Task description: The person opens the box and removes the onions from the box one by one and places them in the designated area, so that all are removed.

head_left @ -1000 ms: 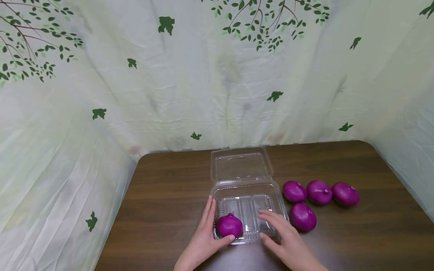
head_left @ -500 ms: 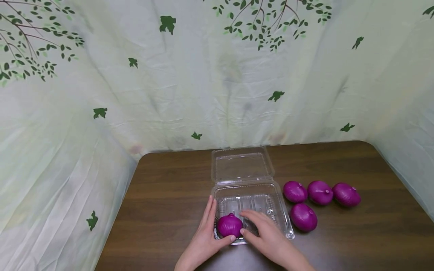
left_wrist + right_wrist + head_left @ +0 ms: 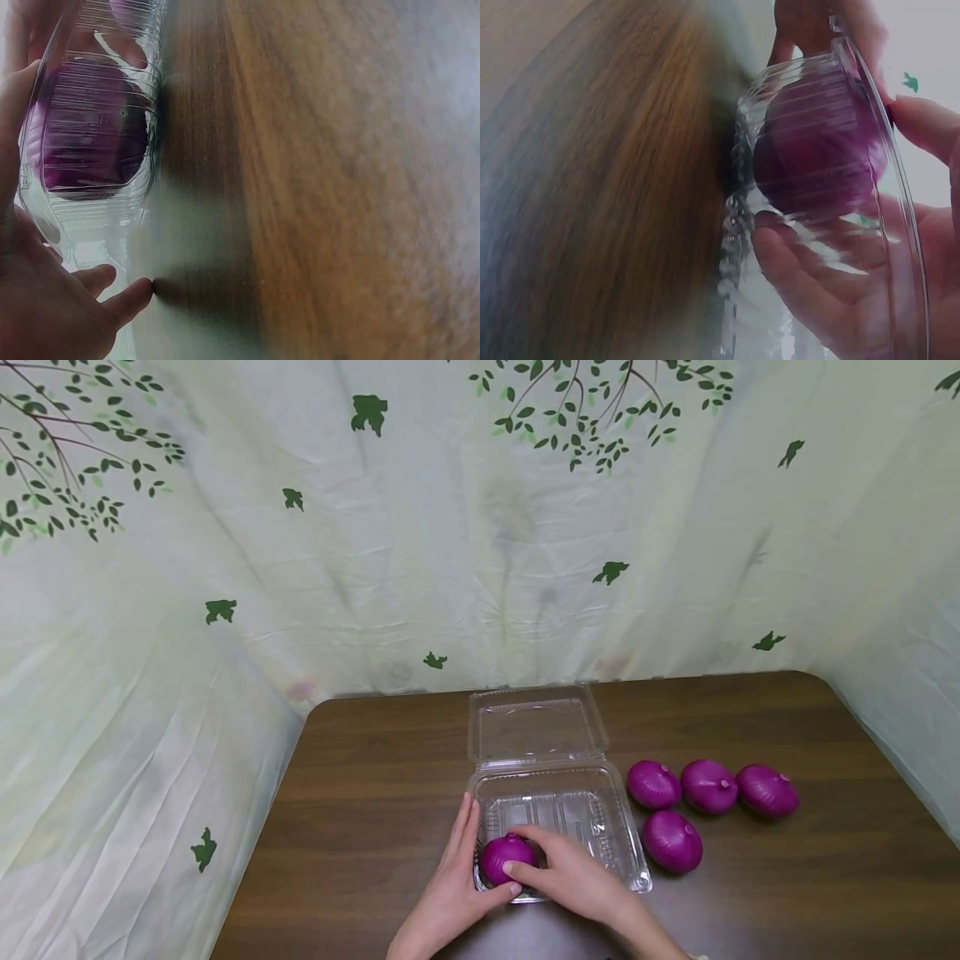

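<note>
A purple onion (image 3: 507, 858) sits in the front left corner of a clear plastic clamshell container (image 3: 636, 843). My right hand (image 3: 567, 868) reaches into the container and grips the onion, thumb across its front and index finger behind its top. Through the clear wall in the right wrist view, fingers (image 3: 780, 262) show beneath the onion (image 3: 821, 146). My left hand (image 3: 453, 881) rests against the container's left side with straight fingers, its thumb at the front rim by the onion. In the left wrist view, the onion (image 3: 94, 131) shows through the ribbed wall.
The container's lid (image 3: 536, 724) lies folded back toward the table's far edge. Right of the container, several more purple onions (image 3: 707, 786) are grouped, one onion (image 3: 672, 842) nearer me. A leaf-printed curtain (image 3: 375, 543) hangs behind the brown wooden table (image 3: 360, 777).
My right hand has moved left across the container, from its right side onto the onion, and now grips it. My left hand stays at the container's left side.
</note>
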Available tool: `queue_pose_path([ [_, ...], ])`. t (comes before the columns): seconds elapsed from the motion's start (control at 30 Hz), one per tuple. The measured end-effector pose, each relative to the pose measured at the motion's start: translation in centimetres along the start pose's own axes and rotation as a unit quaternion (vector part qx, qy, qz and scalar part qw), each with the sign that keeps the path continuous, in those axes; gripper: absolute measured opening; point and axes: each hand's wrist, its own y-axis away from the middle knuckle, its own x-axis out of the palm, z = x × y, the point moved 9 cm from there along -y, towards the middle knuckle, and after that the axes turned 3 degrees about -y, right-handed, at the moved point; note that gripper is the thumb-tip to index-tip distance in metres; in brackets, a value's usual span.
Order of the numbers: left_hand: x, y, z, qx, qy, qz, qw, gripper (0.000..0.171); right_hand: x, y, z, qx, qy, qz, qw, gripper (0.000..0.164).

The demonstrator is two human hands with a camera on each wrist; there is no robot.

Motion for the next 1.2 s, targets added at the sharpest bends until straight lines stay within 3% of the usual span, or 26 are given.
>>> queue_pose_path([
  [0.37, 0.1, 0.0, 0.1, -0.007, 0.0, 0.013, 0.9999, 0.117, 0.7, -1.0, 0.3, -0.017, -0.039, -0.001, 0.999, 0.04],
  [0.87, 0.2, 0.1, 0.5, -0.023, 0.0, 0.018, 0.9996, 0.117, 0.0, -1.2, 0.4, -0.032, -0.08, -0.048, 0.995, 0.017],
  [1.2, 0.1, 0.0, 0.6, -0.021, 0.002, 0.016, 0.9996, 0.118, -1.3, -0.6, 0.2, -0.015, -0.061, -0.129, 0.99, 0.017],
])
